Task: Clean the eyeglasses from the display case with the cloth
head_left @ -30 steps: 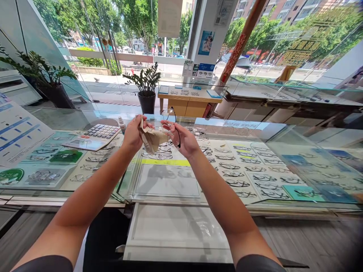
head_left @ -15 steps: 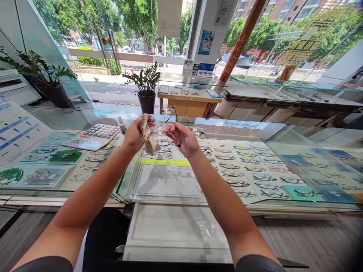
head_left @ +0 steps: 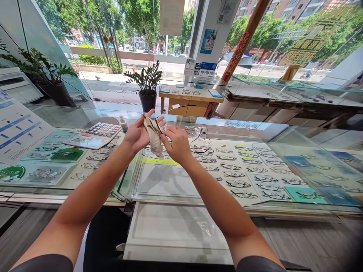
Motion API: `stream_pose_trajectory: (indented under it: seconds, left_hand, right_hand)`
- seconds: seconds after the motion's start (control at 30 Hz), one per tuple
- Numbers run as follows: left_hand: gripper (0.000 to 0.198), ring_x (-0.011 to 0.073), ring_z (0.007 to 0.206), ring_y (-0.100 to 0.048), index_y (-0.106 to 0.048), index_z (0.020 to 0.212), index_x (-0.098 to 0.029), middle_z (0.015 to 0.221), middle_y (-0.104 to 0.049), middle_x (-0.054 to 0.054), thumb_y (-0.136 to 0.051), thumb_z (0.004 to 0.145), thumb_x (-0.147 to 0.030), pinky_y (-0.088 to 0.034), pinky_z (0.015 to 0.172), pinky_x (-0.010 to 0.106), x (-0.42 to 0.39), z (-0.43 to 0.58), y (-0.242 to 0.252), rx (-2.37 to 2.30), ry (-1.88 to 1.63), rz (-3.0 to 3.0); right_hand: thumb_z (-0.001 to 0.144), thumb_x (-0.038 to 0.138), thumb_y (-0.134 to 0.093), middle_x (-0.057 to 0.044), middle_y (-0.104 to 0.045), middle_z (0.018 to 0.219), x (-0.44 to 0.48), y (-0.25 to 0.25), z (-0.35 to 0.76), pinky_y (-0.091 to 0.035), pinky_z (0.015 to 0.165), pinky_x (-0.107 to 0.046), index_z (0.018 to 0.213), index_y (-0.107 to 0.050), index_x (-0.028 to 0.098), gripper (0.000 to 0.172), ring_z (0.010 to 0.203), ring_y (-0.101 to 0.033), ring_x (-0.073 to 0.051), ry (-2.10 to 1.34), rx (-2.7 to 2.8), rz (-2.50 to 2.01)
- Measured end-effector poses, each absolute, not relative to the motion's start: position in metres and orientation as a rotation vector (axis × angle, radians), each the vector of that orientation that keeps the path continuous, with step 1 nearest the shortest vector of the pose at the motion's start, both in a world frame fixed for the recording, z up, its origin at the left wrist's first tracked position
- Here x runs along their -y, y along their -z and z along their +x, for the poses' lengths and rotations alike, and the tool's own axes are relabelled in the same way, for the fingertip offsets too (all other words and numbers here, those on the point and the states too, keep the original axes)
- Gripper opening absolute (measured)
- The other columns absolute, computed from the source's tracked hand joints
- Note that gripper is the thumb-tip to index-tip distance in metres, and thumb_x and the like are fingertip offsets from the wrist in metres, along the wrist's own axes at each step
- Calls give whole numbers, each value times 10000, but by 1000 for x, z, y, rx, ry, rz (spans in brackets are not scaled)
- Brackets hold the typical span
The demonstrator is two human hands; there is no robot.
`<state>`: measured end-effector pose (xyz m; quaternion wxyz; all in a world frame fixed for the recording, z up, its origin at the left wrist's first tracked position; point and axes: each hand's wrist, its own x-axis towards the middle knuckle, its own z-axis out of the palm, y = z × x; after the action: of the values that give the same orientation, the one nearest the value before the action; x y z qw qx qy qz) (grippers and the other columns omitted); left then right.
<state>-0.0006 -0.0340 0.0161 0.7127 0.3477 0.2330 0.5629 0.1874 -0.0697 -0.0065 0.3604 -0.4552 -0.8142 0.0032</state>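
Note:
My left hand point(head_left: 136, 136) is palm up over the glass counter, holding a beige cloth point(head_left: 154, 139) that drapes across the palm, with its fingertips stretched past it. A pair of eyeglasses point(head_left: 158, 126) with dark parts is pinched in my right hand point(head_left: 179, 146), right beside the cloth. One thin dark temple point(head_left: 187, 106) points away to the right and carries a small white tag point(head_left: 176, 106). Part of the frame is hidden behind my fingers, and whether the cloth touches a lens I cannot tell.
Beneath the glass counter top lie rows of eyeglasses point(head_left: 238, 184). A calculator point(head_left: 99, 135) and a small spray bottle point(head_left: 123, 124) stand left of my hands, near a printed sheet point(head_left: 21, 126). Beyond are a potted plant point(head_left: 148, 99) and a wooden display table point(head_left: 193, 102).
My right hand has moved left and turned, bringing the eyeglasses against or close to the cloth. The temples now point right. My left palm has opened upward under the cloth.

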Motion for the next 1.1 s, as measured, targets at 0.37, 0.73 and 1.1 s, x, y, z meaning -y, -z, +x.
stream_pose_trajectory:
  seconds: [0.37,0.73,1.1]
  left_hand:
    - [577,315,1591,-598,-544,1718,-323,1615,-691,147,-486,1165,-477,-407,1373,586,46,11,-15,-509,-1202,790]
    - [578,326,1599,-589,-553,1709,-321,1626,-680,146,-505,1154,-476,-450,1342,588,36,2,-15,-503,-1279,801]
    - [588,324,1618,-564,-524,1734,-343,1631,-670,136,-483,1164,-482,-445,1343,589,40,6,-13,-493,-1273,801]
  right_hand:
    - [1180,258,-448,-201,-815,1219,75,11,178,-363,1086,-505,1153,-799,139,372,1212,-622,-365,328,2230,-1321]
    - [1172,202,-414,-191,-818,1304,82,16,170,-381,1136,-529,1205,-796,148,388,1209,-635,-355,364,2305,-1305]
    - [1152,183,-440,-194,-807,1212,85,20,164,-391,1112,-518,1155,-791,145,354,1190,-642,-365,377,2282,-1346]
